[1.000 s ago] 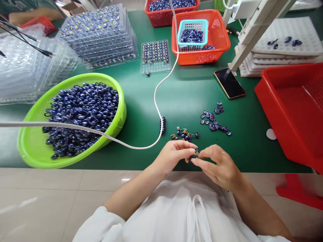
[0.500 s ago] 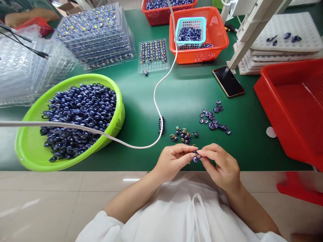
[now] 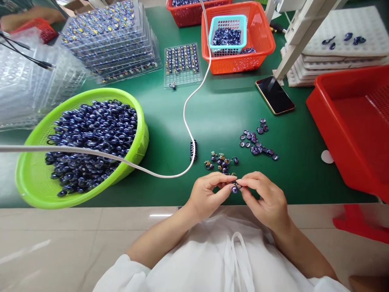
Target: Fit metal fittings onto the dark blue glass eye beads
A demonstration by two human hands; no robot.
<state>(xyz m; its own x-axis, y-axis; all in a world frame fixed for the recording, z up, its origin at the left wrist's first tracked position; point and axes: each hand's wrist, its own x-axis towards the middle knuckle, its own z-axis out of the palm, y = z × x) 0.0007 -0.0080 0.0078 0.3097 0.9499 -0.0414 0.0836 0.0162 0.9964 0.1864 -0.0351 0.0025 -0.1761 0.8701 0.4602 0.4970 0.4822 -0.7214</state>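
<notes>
Between my two hands, above the table's front edge, is a small dark-blue shiny piece with a round bead. My left hand pinches it from the left with thumb and forefinger. From the right, the fingertips of my right hand close on its other side; its finer parts are hidden by the fingers. Just beyond my hands lies a loose cluster of dark beaded pieces with gold-coloured bits. Farther right are scattered small dark round discs. A short row of dark rings lies left of the cluster.
A green basket heaped with dark pieces stands left. A white cable crosses the table. Behind are stacked clear trays, a partly filled tray, and an orange basket. A phone and red bin are right.
The view has shifted slightly. Both hands keep their pinch on the beaded piece, which has turned a little, with more of its dark loop showing between the fingertips.
</notes>
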